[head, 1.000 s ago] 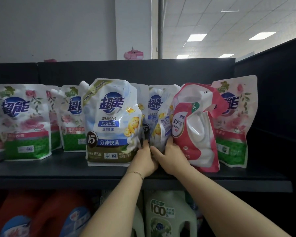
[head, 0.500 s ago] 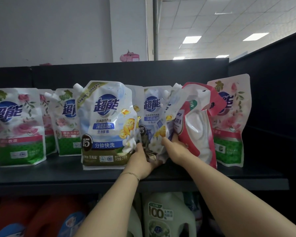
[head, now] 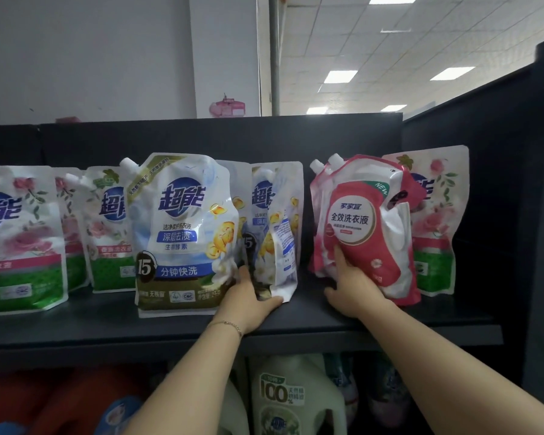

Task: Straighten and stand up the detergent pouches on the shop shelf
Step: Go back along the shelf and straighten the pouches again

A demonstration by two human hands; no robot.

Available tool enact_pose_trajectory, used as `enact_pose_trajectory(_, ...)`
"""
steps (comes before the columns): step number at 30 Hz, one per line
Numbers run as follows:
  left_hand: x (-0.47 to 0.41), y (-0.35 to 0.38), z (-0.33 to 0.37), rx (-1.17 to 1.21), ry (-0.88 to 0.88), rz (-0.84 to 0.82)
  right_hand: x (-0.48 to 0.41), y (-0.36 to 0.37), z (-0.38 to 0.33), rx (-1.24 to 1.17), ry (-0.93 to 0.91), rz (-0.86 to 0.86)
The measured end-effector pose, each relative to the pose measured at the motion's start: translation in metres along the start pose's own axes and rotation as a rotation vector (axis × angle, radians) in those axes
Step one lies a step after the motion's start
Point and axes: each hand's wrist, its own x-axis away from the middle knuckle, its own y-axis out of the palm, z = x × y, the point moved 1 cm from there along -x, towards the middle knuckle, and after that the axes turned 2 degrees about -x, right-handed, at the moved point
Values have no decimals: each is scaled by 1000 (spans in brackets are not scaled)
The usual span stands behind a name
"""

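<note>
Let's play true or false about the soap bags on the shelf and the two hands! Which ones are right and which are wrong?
1. The right hand holds the red pouch. True.
2. The red pouch lies flat on the shelf. False: it stands upright, held from below.
3. The left hand grips a blue-and-white pouch at its bottom. True.
4. The left wrist wears a big watch. False: it wears a thin bracelet.

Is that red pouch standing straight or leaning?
Leaning: the red pouch tilts right toward the rose-print pouch, held low by the right hand.
</note>
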Motion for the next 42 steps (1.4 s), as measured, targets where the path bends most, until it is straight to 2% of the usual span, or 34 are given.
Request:
enact_pose_trajectory(11, -2, 3, 0, -39, -11, 8, -4, -19, 24, 93, 78, 37)
enact_pose_trajectory(15, -2, 3, 2, -68, -4, 7, 1, -19, 3, 117, 85, 44)
enact_pose_trajectory(20, -2, 2, 1, -70, 0, 25, 14, -12, -23, 169, 3, 88)
enact_pose_trajectory(23, 1, 0, 1, -67, 29, 10, 18, -1, -35, -146, -78, -14)
enact_pose_trajectory(26, 1, -2, -1, -62, 72, -44, 14, 19, -51, -408, -63, -112)
enact_pose_trajectory(31, 3, -2, 2, -149, 193, -124, -1, 29, -67, -693, 195, 24)
enact_pose_trajectory(33, 3, 0, 3, -170, 225, -117, -10, 29, -61, -767, 273, 86)
enact_pose_trajectory(36, 1, 3, 2, -159, 199, -79, -24, 33, -53, -768, 281, 106)
enact_pose_trajectory(42, -1, 5, 2, -92, 209, 22, -36, 30, -46, -939, 213, -72)
